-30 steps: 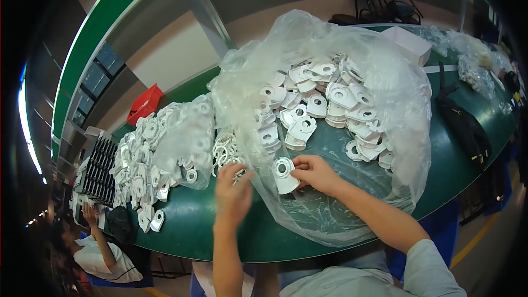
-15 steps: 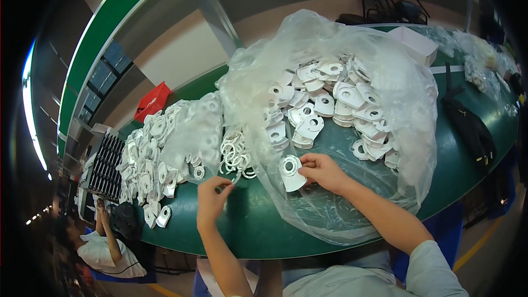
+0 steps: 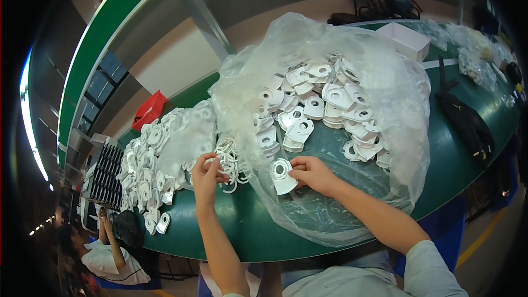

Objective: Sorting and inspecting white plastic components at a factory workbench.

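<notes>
My right hand pinches a flat white plastic part by its right edge. The part has a round ringed hole near its upper end and is held over the near side of the clear plastic bag. To the left, my left hand is at the edge of a small heap of white plastic rings, fingers curled. What those fingers hold, if anything, is too small to make out. Many similar white parts lie piled inside the opened bag.
More white parts are heaped on the green table at left, partly under plastic. Beyond stand black racks and a red bin. A white box and black bag lie right. A co-worker sits lower left.
My left hand has moved up and slightly left, beside the ring heap. My right hand still holds the white part in nearly the same place. The whole view has shifted slightly.
</notes>
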The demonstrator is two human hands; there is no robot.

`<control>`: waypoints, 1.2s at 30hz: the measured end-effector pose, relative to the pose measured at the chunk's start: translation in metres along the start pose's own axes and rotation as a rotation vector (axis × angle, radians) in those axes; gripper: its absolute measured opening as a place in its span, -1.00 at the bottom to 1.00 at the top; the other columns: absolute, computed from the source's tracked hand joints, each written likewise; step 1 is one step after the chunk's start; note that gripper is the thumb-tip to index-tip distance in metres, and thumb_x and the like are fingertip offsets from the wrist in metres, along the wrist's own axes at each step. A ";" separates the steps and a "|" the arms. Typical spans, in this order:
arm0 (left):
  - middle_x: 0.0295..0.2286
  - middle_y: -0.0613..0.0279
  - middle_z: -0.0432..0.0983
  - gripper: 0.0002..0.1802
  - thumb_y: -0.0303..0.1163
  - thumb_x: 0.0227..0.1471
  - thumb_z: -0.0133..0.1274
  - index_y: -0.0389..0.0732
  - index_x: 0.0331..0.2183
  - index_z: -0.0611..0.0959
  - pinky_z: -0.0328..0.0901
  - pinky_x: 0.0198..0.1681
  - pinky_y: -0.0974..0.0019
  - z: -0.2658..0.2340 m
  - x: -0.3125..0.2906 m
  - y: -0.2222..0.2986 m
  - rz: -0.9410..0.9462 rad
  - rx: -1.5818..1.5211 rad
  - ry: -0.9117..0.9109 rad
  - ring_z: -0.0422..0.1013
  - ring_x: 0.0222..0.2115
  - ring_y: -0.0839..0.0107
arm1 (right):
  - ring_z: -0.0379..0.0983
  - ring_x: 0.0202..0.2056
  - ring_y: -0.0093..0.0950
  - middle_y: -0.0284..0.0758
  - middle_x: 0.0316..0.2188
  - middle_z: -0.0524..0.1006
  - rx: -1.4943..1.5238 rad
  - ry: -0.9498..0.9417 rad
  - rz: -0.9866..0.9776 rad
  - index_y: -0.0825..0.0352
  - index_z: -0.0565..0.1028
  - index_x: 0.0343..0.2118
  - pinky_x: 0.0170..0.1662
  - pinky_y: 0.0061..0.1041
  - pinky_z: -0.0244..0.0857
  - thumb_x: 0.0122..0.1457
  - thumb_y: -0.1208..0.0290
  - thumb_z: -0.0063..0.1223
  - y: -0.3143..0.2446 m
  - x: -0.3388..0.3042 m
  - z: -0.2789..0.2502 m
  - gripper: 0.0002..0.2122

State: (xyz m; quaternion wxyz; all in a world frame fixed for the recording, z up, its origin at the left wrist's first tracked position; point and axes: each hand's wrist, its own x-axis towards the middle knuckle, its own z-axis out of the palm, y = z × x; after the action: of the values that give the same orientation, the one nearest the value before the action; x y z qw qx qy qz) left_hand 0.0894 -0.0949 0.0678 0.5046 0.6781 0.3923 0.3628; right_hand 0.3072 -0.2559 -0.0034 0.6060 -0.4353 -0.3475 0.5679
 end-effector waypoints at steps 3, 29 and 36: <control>-0.66 0.32 0.42 -0.88 -0.50 0.01 -0.02 -0.31 -0.34 0.52 0.25 -0.60 0.53 0.013 -0.002 0.000 0.066 0.203 -0.094 0.34 -0.66 0.62 | 0.46 -0.36 -0.58 -0.32 -0.36 0.51 -0.021 -0.007 0.003 0.46 0.38 -0.16 -0.32 -0.60 0.39 0.13 0.53 -0.07 0.001 0.002 -0.002 -0.78; -0.49 0.20 0.50 -0.75 -0.61 0.00 -0.02 -0.42 -0.21 0.53 0.31 -0.54 0.50 0.067 -0.021 -0.013 -0.017 -0.328 -0.174 0.40 -0.57 0.52 | 0.40 -0.48 -0.68 -0.39 -0.49 0.51 -0.034 0.025 -0.030 0.45 0.39 -0.19 -0.41 -0.67 0.31 0.12 0.52 -0.06 0.001 -0.001 -0.001 -0.80; -0.55 0.20 0.49 -0.72 -0.61 -0.06 0.04 -0.43 -0.22 0.53 0.30 -0.55 0.49 0.079 -0.029 -0.008 -0.051 -0.195 -0.219 0.39 -0.59 0.53 | 0.42 -0.48 -0.66 -0.38 -0.51 0.51 -0.018 0.039 -0.042 0.47 0.39 -0.20 -0.42 -0.66 0.34 0.11 0.52 -0.07 0.001 0.000 0.000 -0.80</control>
State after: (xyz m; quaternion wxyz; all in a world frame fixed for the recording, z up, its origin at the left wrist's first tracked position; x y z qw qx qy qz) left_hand 0.1460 -0.1514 0.0395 0.6168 0.6513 0.3149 0.3102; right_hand 0.3071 -0.2559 -0.0046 0.6206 -0.4445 -0.3495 0.5433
